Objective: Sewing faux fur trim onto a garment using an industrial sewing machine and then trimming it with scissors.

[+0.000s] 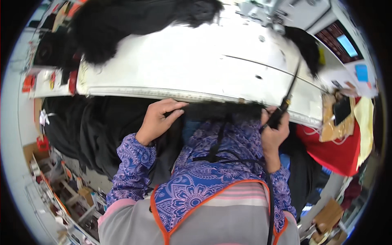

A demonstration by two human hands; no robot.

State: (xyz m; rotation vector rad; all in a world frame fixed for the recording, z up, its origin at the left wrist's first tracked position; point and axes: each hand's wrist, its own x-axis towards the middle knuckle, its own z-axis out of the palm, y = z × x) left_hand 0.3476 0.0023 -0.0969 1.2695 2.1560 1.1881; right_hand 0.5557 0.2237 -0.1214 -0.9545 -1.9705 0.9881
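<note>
A strip of black fur (226,111) stretches along the table's front edge, just above my lap. At its left end my left hand (160,118) is closed, thumb and forefinger pinching the fur's edge. My right hand (274,132) grips a long thin dark tool (281,109) with a black handle and a yellow band; its exact kind is unclear. Its slender shaft slants up over the white table. The fur's right end meets the fingers of that same hand. Black cloth (102,130) hangs beside and below my left hand.
A large black fur piece (139,24) lies at the back left of the white table (171,61). Part of a sewing machine (273,20) stands at the back right, with more black fur (304,47) beside it. Red cloth (332,143) hangs at the right edge.
</note>
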